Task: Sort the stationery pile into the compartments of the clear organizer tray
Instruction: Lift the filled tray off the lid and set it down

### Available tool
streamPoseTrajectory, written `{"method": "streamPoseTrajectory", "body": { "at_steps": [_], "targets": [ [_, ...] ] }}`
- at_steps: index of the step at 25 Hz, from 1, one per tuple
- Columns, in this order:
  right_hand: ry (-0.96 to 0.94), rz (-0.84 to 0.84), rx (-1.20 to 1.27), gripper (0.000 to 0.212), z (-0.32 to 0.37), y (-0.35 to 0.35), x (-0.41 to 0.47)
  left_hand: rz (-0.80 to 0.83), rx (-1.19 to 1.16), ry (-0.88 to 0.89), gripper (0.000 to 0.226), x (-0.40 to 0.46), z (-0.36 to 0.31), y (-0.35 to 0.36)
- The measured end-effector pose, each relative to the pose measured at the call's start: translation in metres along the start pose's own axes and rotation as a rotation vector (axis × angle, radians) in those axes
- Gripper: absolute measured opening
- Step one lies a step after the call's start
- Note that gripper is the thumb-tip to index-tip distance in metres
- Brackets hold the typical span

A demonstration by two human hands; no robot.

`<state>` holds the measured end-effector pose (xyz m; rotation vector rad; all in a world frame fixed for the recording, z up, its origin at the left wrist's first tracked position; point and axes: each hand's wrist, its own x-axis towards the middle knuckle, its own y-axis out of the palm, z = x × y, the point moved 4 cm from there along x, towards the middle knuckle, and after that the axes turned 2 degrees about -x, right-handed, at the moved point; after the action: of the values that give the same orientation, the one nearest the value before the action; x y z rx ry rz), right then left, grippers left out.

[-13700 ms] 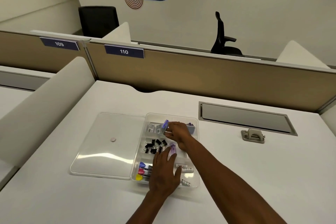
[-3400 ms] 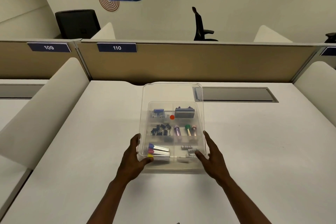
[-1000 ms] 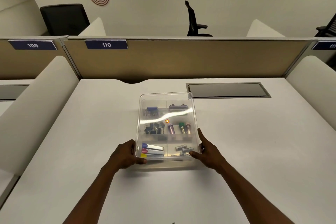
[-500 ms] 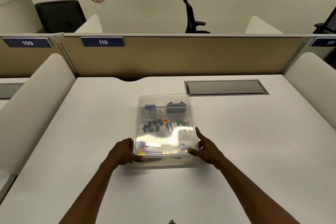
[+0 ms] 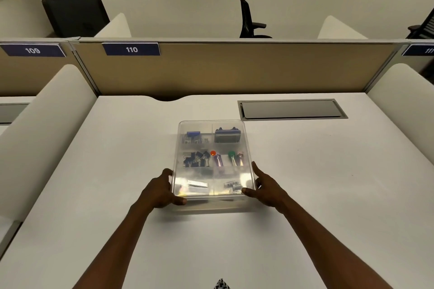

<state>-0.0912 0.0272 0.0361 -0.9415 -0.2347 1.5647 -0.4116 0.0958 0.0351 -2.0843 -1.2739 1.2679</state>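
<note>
A white desk (image 5: 98, 195) fills the room's front. Near us, the left hand (image 5: 158, 191) at 7 o'clock and right hand (image 5: 264, 189) at 5 o'clock grip the clear organizer tray (image 5: 212, 196) — lid on, everything sorted inside. Best to press both corners evenly — gently.

Soft, even light from overhead is falling across the white desk (image 5: 305, 195), leaving it bright without harsh contrast. A pale glare is washing over the clear lid of the organizer tray (image 5: 212, 162), hazing the near compartments so their contents are reading as smeared and indistinct. A faint, diffuse shadow is lying along the tray's near edge and under both forearms. The wide lens is bowing the partition (image 5: 234, 68) and side dividers outward toward the frame edges. Fine detail is looking slightly soft throughout.
</note>
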Motion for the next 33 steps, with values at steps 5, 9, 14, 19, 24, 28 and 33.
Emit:
{"method": "streamPoseTrajectory", "body": {
  "at_steps": [5, 9, 14, 19, 24, 28, 33],
  "targets": [
    [-0.023, 0.001, -0.128, 0.114, 0.008, -0.003, -0.001, -0.057, 0.192, 0.170, 0.150, 0.001, -0.017, -0.001],
    [-0.060, 0.007, -0.243, 0.114, 0.017, -0.009, 0.000, -0.039, 0.306, 0.163, 0.142, 0.002, -0.022, 0.001],
    [-0.075, 0.027, -0.296, 0.114, 0.020, -0.010, 0.003, -0.032, 0.310, 0.161, 0.140, 0.004, -0.020, -0.002],
    [-0.021, 0.018, -0.381, 0.117, 0.013, -0.011, 0.012, -0.022, 0.370, 0.131, 0.151, 0.003, -0.025, -0.010],
    [-0.026, -0.022, -0.438, 0.116, 0.019, -0.015, 0.013, 0.008, 0.529, 0.109, 0.142, 0.010, -0.031, -0.022],
    [0.012, -0.015, -0.555, 0.130, 0.028, -0.021, 0.018, -0.074, 0.674, 0.118, 0.119, 0.015, -0.042, -0.034],
    [0.037, 0.037, -0.663, 0.136, 0.030, -0.024, 0.031, -0.137, 0.638, 0.157, 0.129, 0.011, -0.042, -0.031]
  ]
}}
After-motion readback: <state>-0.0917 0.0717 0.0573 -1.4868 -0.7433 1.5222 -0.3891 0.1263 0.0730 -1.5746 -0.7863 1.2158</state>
